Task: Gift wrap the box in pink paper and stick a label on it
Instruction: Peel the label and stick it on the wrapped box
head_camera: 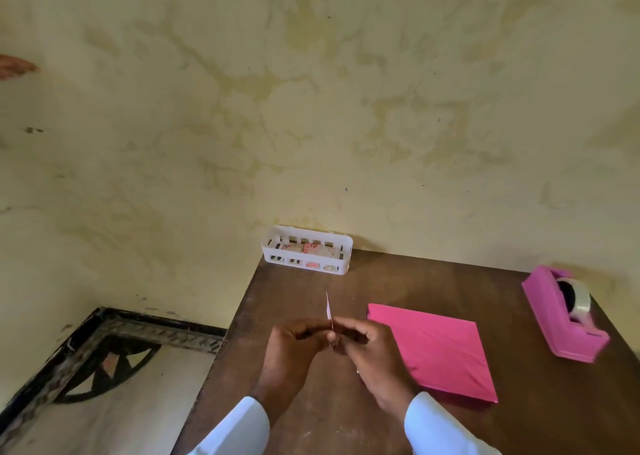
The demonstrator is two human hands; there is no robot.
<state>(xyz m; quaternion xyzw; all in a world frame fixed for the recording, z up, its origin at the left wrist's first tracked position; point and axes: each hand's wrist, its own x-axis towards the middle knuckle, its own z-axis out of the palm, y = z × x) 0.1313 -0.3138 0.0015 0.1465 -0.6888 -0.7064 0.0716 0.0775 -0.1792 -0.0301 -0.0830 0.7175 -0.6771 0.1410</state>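
Note:
A flat box wrapped in pink paper (pixel 436 349) lies on the brown table (pixel 311 420), right of centre. Just left of it, my left hand (pixel 294 349) and my right hand (pixel 369 350) meet fingertip to fingertip above the table. Between them they pinch a small thin label sheet (pixel 328 307), seen edge-on and standing upright above the fingers. Both hands hover clear of the pink box.
A white slotted basket (pixel 307 254) with patterned paper pieces inside sits at the table's back left corner against the wall. A pink tape dispenser (pixel 562 314) with a clear tape roll stands at the right. The table's left edge drops to a patterned floor mat (pixel 104 368).

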